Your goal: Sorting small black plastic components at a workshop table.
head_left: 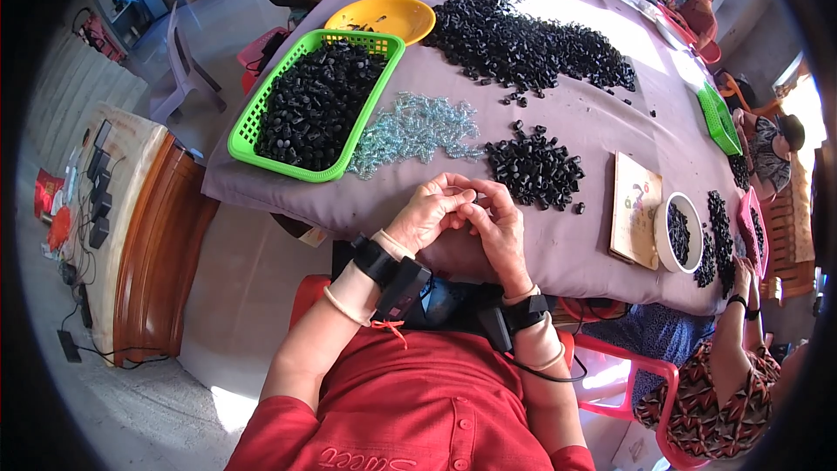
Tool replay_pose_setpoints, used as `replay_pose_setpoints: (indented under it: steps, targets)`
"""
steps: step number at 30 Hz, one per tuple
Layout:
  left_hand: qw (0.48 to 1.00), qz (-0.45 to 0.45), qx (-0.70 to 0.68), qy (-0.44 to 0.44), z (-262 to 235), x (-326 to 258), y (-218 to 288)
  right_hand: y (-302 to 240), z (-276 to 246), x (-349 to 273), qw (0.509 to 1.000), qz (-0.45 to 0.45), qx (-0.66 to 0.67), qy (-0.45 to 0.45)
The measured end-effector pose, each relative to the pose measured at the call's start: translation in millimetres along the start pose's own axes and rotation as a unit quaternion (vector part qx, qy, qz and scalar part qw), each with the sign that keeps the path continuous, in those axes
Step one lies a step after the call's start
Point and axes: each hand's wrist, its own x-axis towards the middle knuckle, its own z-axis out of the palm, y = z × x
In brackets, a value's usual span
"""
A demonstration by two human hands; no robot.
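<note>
Left hand (pixel 427 214) and right hand (pixel 499 225) pinched together, contents hidden; small heap of black plastic rings (pixel 534 170) at one o'clock, nearer right hand.

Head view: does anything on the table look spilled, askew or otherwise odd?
Nothing looks damaged. A few stray black pieces lie scattered off the big black heap, apart from the green basket. Both hands, left hand and right hand, meet at the table edge.

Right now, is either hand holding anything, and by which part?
It cannot be told. The left hand and right hand press together at the fingertips over the mauve tablecloth; anything pinched between them is hidden. The small black plastic rings lie apart.
</note>
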Motion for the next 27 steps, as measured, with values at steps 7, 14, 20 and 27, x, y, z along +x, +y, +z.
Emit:
replay_pose_setpoints:
  steps: [7,14,20,27]
  targets:
    - [0.999,-0.024,-0.033,-0.012,-5.0,1.4,-0.6,1.0,-0.9,-1.1,0.997,-0.038,-0.06,-0.02]
    - [0.998,-0.03,-0.035,-0.04,-4.2,1.6,1.0,4.1,-0.9,-2.1,0.994,-0.056,-0.089,-0.019]
    - [0.998,-0.029,-0.045,-0.046,0.5,1.1,3.1,0.4,0.5,-3.3,0.994,-0.052,-0.092,-0.009]
    - [0.996,0.025,-0.073,0.044,9.0,2.2,-8.9,-0.4,2.0,-1.5,1.0,-0.002,-0.024,-0.003]
